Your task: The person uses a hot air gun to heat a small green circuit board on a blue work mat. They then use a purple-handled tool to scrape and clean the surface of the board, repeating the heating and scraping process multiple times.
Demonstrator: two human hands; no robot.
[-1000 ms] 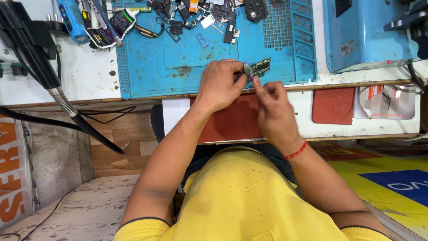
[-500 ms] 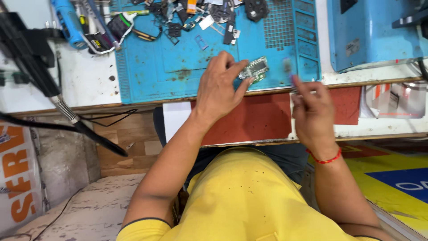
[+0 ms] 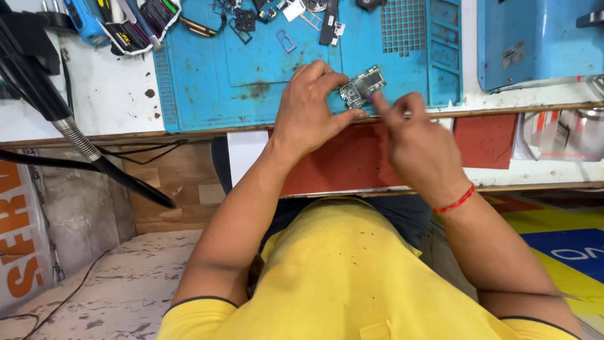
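Note:
My left hand [image 3: 308, 110] pinches a small green circuit board [image 3: 363, 86] between thumb and fingers, holding it just above the near edge of a blue work mat [image 3: 207, 75]. My right hand [image 3: 412, 135] is beside it on the right, blurred, with its fingertips touching the board's lower right corner. Whether a small tool sits in those fingers cannot be made out. A red thread band circles my right wrist.
Several small phone parts [image 3: 289, 19] and tools [image 3: 132, 25] lie along the mat's far edge. A blue machine [image 3: 541, 41] stands at the right. A black flexible arm [image 3: 56, 113] crosses the left side. Red pads [image 3: 484, 141] cover the bench's lower shelf.
My right hand, which had swung away to the right half a second ago, has come back to the board. My left hand has kept hold of the board throughout.

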